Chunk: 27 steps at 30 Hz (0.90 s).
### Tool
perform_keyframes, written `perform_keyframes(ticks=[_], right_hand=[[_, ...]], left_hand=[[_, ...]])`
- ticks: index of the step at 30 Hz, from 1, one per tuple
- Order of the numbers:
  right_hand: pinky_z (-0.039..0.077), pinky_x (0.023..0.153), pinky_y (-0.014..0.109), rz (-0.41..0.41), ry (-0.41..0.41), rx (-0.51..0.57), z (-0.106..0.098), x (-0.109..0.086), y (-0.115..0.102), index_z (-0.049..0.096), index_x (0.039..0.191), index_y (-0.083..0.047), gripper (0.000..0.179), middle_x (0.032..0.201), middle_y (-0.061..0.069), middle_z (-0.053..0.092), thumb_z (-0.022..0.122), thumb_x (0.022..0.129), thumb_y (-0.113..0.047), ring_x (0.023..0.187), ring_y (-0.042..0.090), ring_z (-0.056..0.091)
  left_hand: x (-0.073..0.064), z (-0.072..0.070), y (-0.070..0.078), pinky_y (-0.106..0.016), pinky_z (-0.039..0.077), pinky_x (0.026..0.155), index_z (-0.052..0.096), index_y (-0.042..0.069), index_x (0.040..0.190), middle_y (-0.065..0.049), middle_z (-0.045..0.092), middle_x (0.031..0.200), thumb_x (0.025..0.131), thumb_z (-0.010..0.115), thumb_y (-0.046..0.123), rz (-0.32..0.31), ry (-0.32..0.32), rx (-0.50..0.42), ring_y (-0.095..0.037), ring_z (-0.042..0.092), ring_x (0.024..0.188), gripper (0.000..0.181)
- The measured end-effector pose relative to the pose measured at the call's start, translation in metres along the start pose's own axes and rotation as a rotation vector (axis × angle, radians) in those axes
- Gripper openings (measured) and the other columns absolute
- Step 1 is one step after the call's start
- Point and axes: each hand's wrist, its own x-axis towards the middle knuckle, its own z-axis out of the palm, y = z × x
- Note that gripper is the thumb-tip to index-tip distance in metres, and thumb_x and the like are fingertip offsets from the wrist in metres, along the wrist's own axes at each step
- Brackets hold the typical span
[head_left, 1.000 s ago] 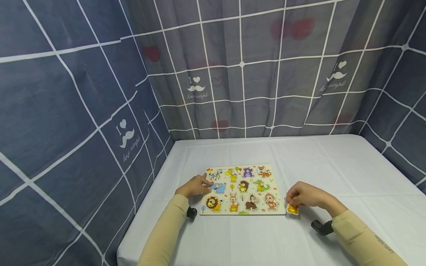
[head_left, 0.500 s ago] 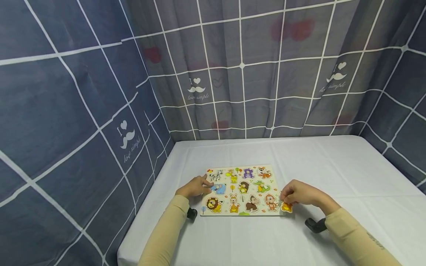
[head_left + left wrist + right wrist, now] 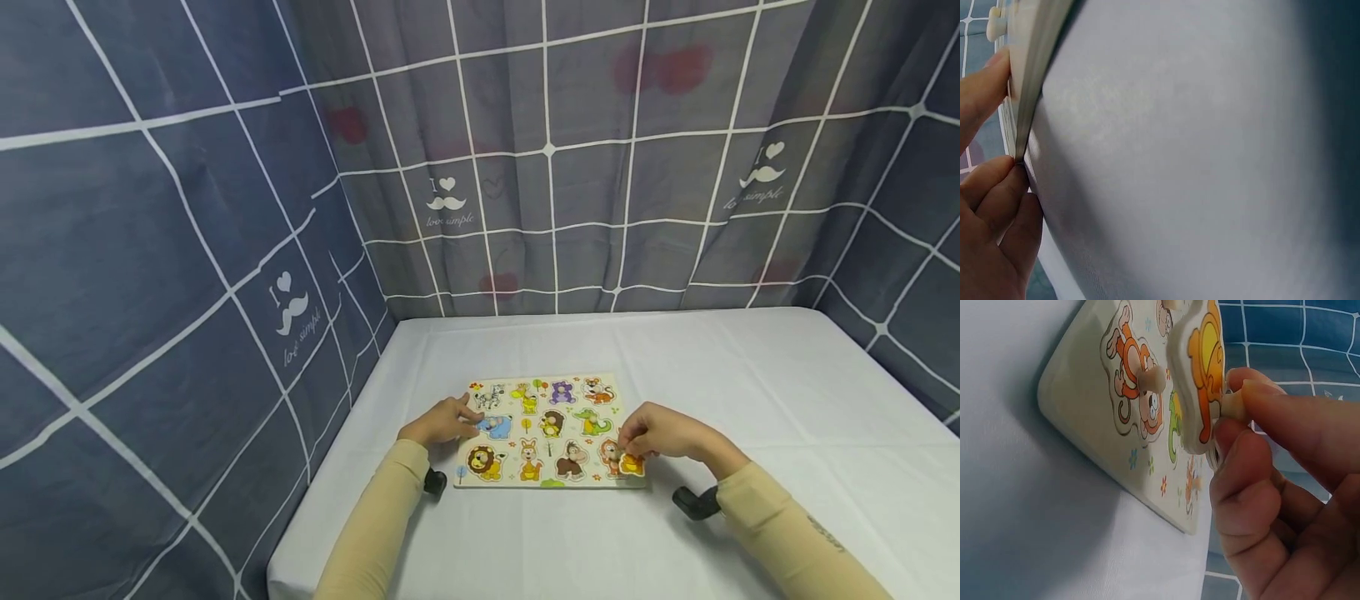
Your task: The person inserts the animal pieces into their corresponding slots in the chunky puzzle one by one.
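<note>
A pale wooden puzzle board [image 3: 512, 468] with animal pieces lies on the table. My right hand [image 3: 666, 431] pinches the knob of an orange and yellow animal puzzle piece [image 3: 632, 465] between thumb and fingers. The piece is held tilted above the board's near right corner, partly in front of the monkey piece [image 3: 609, 454]. In the right wrist view a gap separates the held piece from the board. My left hand [image 3: 442, 421] rests at the board's left edge, its thumb on the board beside the elephant piece [image 3: 497, 427] and its other fingers touching the side.
A white cloth covers the table [image 3: 555, 546]. Dark gridded curtains [image 3: 555, 192] hang behind and at both sides. Black wrist mounts [image 3: 696, 503] stick out under the sleeves. Round knobs stand up from the set pieces, such as the monkey's knob [image 3: 1151, 380].
My right hand has carried the orange and yellow puzzle piece leftward, from beside the board's right edge to above its near right corner. The left hand has kept its place.
</note>
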Motion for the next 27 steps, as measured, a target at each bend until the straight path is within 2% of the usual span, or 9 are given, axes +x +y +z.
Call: perform_keyframes(ticks=[11, 27], right_hand=[[0.038, 0.053, 0.018, -0.032, -0.021, -0.005, 0.001, 0.009, -0.005, 0.073, 0.089, 0.005, 0.012, 0.072, 0.003, 0.065, 0.061, 0.087, 0.005, 0.063, 0.012, 0.050], [0.043, 0.056, 0.022, -0.076, -0.054, -0.001, 0.009, 0.030, -0.014, 0.074, 0.090, 0.005, 0.014, 0.072, 0.004, 0.066, 0.060, 0.087, 0.007, 0.062, 0.013, 0.051]], left_hand=[[0.001, -0.001, 0.000, -0.059, 0.016, 0.124, 0.071, 0.018, 0.123, -0.014, 0.028, 0.164, 0.087, 0.077, 0.021, 0.020, -0.003, 0.009, -0.042, 0.018, 0.153, 0.036], [0.000, 0.000, -0.001, -0.058, 0.016, 0.125, 0.071, 0.018, 0.124, -0.012, 0.028, 0.165, 0.088, 0.076, 0.021, 0.015, -0.002, 0.010, -0.041, 0.018, 0.154, 0.037]])
